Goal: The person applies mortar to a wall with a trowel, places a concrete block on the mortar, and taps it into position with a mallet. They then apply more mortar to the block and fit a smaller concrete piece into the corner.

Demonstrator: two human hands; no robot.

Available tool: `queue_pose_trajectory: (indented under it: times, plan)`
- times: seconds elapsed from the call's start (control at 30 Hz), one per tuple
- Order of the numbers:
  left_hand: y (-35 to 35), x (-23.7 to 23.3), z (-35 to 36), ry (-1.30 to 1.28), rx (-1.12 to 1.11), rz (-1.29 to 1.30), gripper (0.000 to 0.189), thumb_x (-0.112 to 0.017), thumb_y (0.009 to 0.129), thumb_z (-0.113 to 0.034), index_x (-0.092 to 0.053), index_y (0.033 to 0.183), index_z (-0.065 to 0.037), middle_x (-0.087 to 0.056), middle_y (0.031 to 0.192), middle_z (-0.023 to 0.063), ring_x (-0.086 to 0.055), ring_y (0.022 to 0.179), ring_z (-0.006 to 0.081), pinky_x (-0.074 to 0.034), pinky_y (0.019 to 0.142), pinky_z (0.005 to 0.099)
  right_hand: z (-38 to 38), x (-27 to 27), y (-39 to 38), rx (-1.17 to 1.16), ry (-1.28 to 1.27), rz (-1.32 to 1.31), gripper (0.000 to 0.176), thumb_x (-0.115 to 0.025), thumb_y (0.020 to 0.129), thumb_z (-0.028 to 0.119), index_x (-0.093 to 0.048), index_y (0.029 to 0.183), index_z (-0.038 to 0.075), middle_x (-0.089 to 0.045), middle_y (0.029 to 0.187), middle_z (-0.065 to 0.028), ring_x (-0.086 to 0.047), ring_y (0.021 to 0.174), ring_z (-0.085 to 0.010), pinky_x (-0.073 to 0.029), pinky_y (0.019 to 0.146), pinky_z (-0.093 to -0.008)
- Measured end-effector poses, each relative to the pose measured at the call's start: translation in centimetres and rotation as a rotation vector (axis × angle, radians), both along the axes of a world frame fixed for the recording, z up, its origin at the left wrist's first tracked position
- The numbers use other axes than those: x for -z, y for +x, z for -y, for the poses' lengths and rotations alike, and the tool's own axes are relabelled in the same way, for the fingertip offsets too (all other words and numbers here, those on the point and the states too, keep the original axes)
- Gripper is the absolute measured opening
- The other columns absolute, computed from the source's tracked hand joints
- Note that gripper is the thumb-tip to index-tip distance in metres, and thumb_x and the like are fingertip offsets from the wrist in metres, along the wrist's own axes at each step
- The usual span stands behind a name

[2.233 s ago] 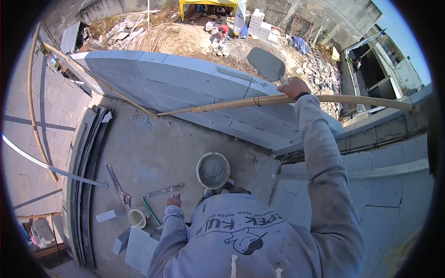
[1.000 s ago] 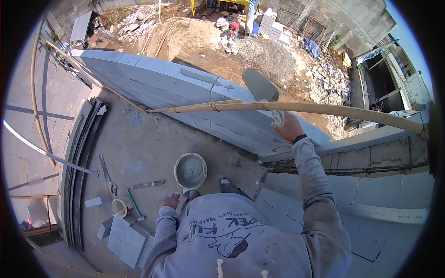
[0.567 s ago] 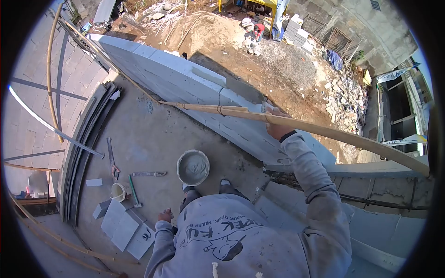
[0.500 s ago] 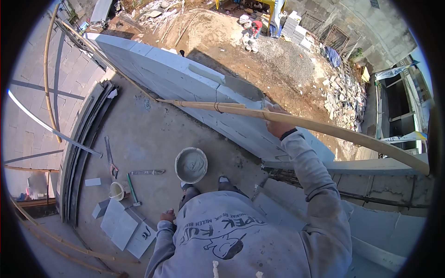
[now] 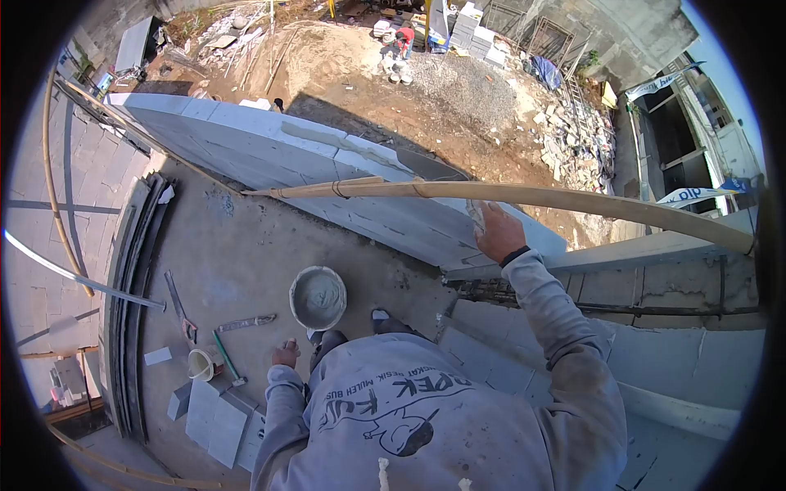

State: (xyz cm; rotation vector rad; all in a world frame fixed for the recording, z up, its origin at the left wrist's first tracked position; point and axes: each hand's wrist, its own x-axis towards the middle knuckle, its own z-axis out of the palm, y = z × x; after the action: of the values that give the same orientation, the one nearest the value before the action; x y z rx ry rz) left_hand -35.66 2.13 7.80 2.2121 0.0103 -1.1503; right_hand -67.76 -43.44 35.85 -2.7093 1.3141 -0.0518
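My right hand [image 5: 499, 233] reaches out to the top of the grey block wall [image 5: 270, 151] and grips the handle of a trowel [image 5: 430, 168]. The trowel's blade lies flat on the wall's top course, beside a strip of wet mortar [image 5: 315, 135]. A bamboo pole [image 5: 573, 200] crosses just above my hand and hides part of the handle. My left hand [image 5: 286, 354] hangs by my side over the concrete floor, fingers curled, with nothing in it. A bucket of mortar [image 5: 318, 296] stands on the floor in front of my feet.
On the floor at left lie a saw [image 5: 178, 307], a level [image 5: 246, 322], a small white pail [image 5: 199, 364], a green-handled tool [image 5: 223, 360] and cut blocks [image 5: 214, 419]. Curved metal strips [image 5: 131, 311] lie along the floor's left side. Beyond the wall is a drop to a yard where a person in red [image 5: 403, 37] works.
The trowel has come down from the air onto the wall top and slid along it. My right hand has dropped below the bamboo pole. The view has swung about.
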Motion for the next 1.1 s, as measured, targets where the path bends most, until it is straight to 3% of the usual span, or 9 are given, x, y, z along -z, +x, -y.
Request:
queue_pose_trajectory:
  times: [0.1,0.17,0.4,0.57,0.63,0.83,0.93,1.03,1.1]
  plan:
    - [0.8,0.5,1.8,-0.007,0.024,0.040,0.041,-0.054,0.085,-0.034,-0.061,0.102,0.002,-0.064,0.081,0.0090,-0.060,0.067,0.0164,-0.046,0.061,0.0291,0.1,-0.7,-1.1,0.071,-0.008,-0.069,0.055,-0.063,0.071,0.022,-0.046,0.121,0.008,-0.055,0.107,-0.0161,-0.058,0.097,-0.0305,-0.047,0.081,-0.0403]
    - [1.4,2.7,-0.6,-0.094,0.438,0.122,0.038,-0.057,0.084,-0.034,-0.056,0.109,-0.005,-0.065,0.095,0.0062,-0.063,0.082,0.0200,-0.050,0.067,0.0314,0.1,0.7,-1.2,0.067,-0.042,-0.033,0.054,-0.063,0.071,0.023,-0.046,0.121,0.008,-0.055,0.105,-0.0150,-0.058,0.096,-0.0307,-0.047,0.081,-0.0400]
    - [-2.0,4.7,-1.8,0.136,0.240,0.064,0.044,-0.052,0.084,-0.042,-0.064,0.099,-0.002,-0.065,0.093,0.0153,-0.062,0.083,0.0295,-0.046,0.076,0.0369,-1.1,0.7,-0.6,0.148,-0.014,0.030,0.052,-0.063,0.068,0.021,-0.050,0.117,0.012,-0.056,0.099,-0.0130,-0.058,0.093,-0.0313,-0.048,0.079,-0.0404]
    - [-1.3,8.3,-4.3,0.205,0.368,0.094,0.045,-0.050,0.084,-0.043,-0.064,0.102,-0.005,-0.064,0.098,0.0174,-0.061,0.088,0.0331,-0.044,0.082,0.0383,-1.1,1.0,-1.4,0.216,0.035,0.044,0.052,-0.062,0.068,0.021,-0.050,0.118,0.014,-0.055,0.106,-0.0148,-0.056,0.095,-0.0342,-0.045,0.083,-0.0429]
    - [-1.6,3.8,-2.9,0.241,0.522,0.125,0.045,-0.050,0.084,-0.044,-0.062,0.106,-0.006,-0.065,0.095,0.0150,-0.062,0.085,0.0275,-0.047,0.076,0.0361,-1.3,1.1,-1.9,0.236,0.010,0.067,0.052,-0.062,0.067,0.021,-0.050,0.118,0.014,-0.055,0.106,-0.0149,-0.056,0.095,-0.0342,-0.045,0.083,-0.0429]
    - [-0.9,2.7,-0.4,0.015,-0.039,-0.143,0.046,-0.054,0.086,-0.037,-0.058,0.108,0.004,-0.064,0.087,0.0111,-0.062,0.077,0.0168,-0.049,0.064,0.0291,-2.2,1.6,-3.0,0.288,-0.083,0.036,0.053,-0.061,0.065,0.018,-0.052,0.117,0.012,-0.056,0.106,-0.0146,-0.057,0.098,-0.0304,-0.046,0.084,-0.0387]
    - [-0.4,3.8,-0.2,0.017,0.053,-0.128,0.045,-0.055,0.086,-0.033,-0.057,0.105,0.007,-0.064,0.085,0.0113,-0.061,0.075,0.0178,-0.049,0.064,0.0289,-2.2,0.9,-3.2,0.364,0.043,-0.010,0.055,-0.061,0.065,0.017,-0.052,0.118,0.012,-0.055,0.111,-0.0154,-0.055,0.101,-0.0302,-0.045,0.086,-0.0384]
    - [1.2,10.4,-3.5,-0.179,0.548,0.095,0.039,-0.063,0.079,-0.030,-0.053,0.110,-0.010,-0.064,0.091,0.0021,-0.062,0.079,0.0164,-0.050,0.063,0.0328,-2.8,2.0,-4.6,0.399,-0.031,-0.033,0.056,-0.061,0.065,0.018,-0.052,0.119,0.013,-0.054,0.115,-0.0156,-0.054,0.106,-0.0298,-0.044,0.090,-0.0375]
    - [1.6,11.5,-2.4,0.255,0.510,0.047,0.049,-0.068,0.069,-0.021,-0.050,0.113,-0.013,-0.063,0.096,0.0018,-0.062,0.083,0.0190,-0.050,0.069,0.0306,-2.8,0.5,-4.5,0.403,-0.046,0.017,0.057,-0.061,0.065,0.018,-0.051,0.121,0.013,-0.052,0.119,-0.0159,-0.051,0.110,-0.0292,-0.042,0.093,-0.0371]
